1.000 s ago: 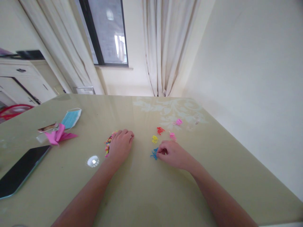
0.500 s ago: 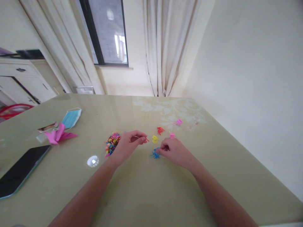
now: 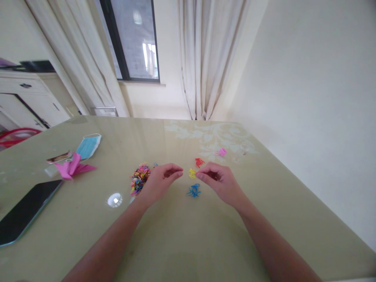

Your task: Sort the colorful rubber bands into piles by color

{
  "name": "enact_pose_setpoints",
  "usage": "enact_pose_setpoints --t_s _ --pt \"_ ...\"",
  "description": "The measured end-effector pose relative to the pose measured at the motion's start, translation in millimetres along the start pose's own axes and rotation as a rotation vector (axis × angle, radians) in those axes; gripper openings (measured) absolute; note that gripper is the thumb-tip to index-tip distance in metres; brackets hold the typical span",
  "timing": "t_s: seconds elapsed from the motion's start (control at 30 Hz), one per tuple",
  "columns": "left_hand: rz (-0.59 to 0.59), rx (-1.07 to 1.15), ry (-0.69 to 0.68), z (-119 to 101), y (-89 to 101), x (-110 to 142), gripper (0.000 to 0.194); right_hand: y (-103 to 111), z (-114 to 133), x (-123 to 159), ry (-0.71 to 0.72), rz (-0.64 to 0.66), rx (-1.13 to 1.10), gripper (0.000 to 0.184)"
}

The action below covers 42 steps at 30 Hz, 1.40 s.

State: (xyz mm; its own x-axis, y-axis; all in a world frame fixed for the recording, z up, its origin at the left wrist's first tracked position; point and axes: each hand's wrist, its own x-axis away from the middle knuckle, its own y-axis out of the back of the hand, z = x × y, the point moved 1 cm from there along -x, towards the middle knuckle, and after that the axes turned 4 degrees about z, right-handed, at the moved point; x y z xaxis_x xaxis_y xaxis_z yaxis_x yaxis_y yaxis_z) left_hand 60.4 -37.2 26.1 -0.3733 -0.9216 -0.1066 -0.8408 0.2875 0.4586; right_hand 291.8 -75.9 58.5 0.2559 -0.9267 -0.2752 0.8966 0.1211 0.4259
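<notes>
My left hand (image 3: 161, 180) reaches over the right side of a multicoloured pile of small rubber bands (image 3: 140, 179). Its thumb and forefinger are pinched; anything between the tips is too small to make out. Facing it across a narrow gap, my right hand (image 3: 219, 180) is pinched too, its fingertips at the edge of a small yellow heap of bands (image 3: 192, 173). Whether it holds a band cannot be seen. Blue bands (image 3: 193, 190) lie just below those fingertips. Red bands (image 3: 199, 162) lie beyond them, and pink bands (image 3: 222, 152) farther back to the right.
On the left of the glossy table (image 3: 182, 243) lie a dark phone (image 3: 29, 207), a pink folded paper bird (image 3: 73, 167) and a blue face mask (image 3: 88, 147). A shiny round disc (image 3: 114, 200) sits near my left forearm. A wall (image 3: 317, 98) borders the right side.
My right hand has moved up from the blue bands to the yellow ones, now covering a nearby pink heap. The red band that stuck out from my left fingertips no longer shows.
</notes>
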Motion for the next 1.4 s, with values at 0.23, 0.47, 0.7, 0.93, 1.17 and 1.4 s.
enact_pose_setpoints --t_s 0.23,0.47,0.7,0.93,1.17,1.4 --pt "-0.155 -1.007 0.152 22.1 20.2 1.8 0.029 14.5 8.3 1.1 0.029 -0.066 -0.156 0.034" --pt "-0.084 -1.095 0.235 34.4 24.2 -3.2 0.032 16.9 7.2 0.1 0.059 -0.09 -0.138 0.033" --pt "-0.096 -1.064 0.183 36.7 24.3 -4.6 0.034 20.3 -12.9 -5.3 0.051 -0.168 0.028 0.024" --pt "-0.199 -1.005 0.125 32.8 24.1 -5.7 0.034 21.2 -63.0 -19.0 -0.039 -0.154 0.667 0.024" --pt "-0.326 -0.751 0.047 26.4 21.8 -8.7 0.023 5.0 -79.6 -40.1 -0.142 -0.129 0.868 0.029" --pt "-0.279 0.037 0.061 22.4 6.4 -13.0 0.023 -7.1 -58.3 -29.3 0.009 -0.215 0.65 0.031"
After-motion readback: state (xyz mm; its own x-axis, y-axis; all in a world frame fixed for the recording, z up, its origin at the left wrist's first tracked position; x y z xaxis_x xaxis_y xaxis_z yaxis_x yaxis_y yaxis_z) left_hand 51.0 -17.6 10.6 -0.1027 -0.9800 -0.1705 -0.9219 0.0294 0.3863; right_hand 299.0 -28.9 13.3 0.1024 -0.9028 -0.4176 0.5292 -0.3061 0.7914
